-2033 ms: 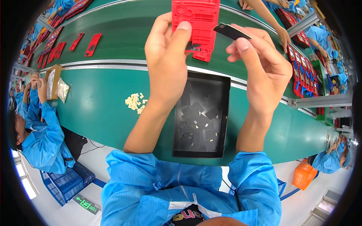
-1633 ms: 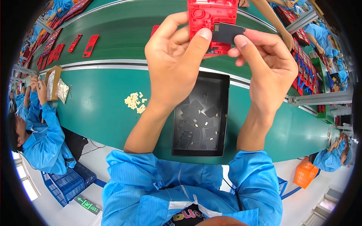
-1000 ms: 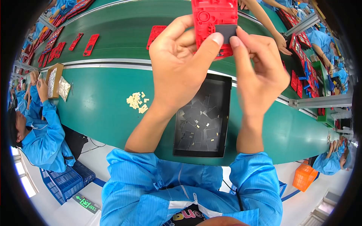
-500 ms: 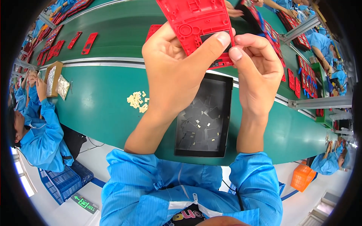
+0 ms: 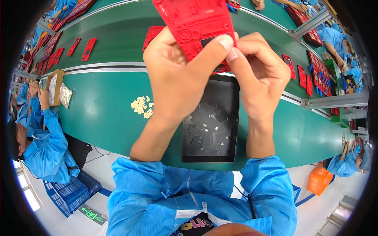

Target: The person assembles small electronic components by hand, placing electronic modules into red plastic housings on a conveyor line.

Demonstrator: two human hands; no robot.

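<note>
Above the black tray's [image 5: 207, 159] far end, our left hand [image 5: 177, 74] grips the red case [image 5: 197, 17], thumb over the dark sheet [image 5: 205, 41]; our right hand [image 5: 262, 74] seemingly pinches the case's edge. We should press evenly.

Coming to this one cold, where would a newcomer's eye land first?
Probably the bright red shell at top centre, held in the left hand, with the right hand at its edge. Next come the black tray of dark sheets below and the cream pieces left of it on the green tabletop.
</note>
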